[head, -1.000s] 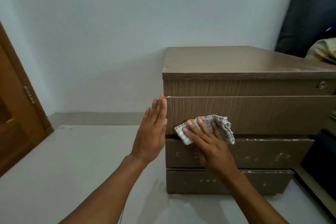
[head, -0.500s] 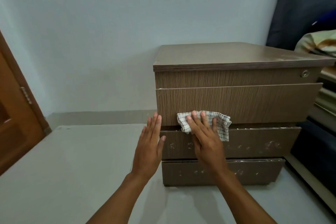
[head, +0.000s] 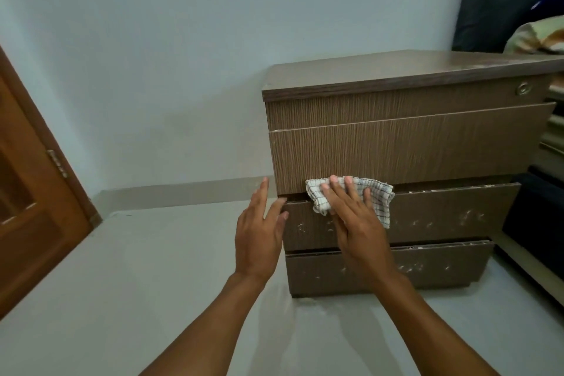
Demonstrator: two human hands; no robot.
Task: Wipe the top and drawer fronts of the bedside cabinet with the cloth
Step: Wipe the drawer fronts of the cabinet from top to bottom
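My right hand [head: 355, 223] presses flat on the cloth [head: 378, 201], which has slid down mid-frame from the big drawer [head: 412, 152] onto the scuffed one [head: 451, 214], while my left hand [head: 259, 232] stays open beside the cabinet [head: 396, 70].

checked cloth [head: 377, 198] pressed flat on brown cabinet [head: 406, 149] drawer front

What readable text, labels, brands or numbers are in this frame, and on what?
None: no legible text anywhere.
Brown wood-grain bedside cabinet: no label or brand; its round metal lock is too small to show any marking.
White checked cloth under the right hand: grid pattern only, no tag visible.
Lower drawer fronts: white scuff marks, not writing.
Brown wooden door: no sign.
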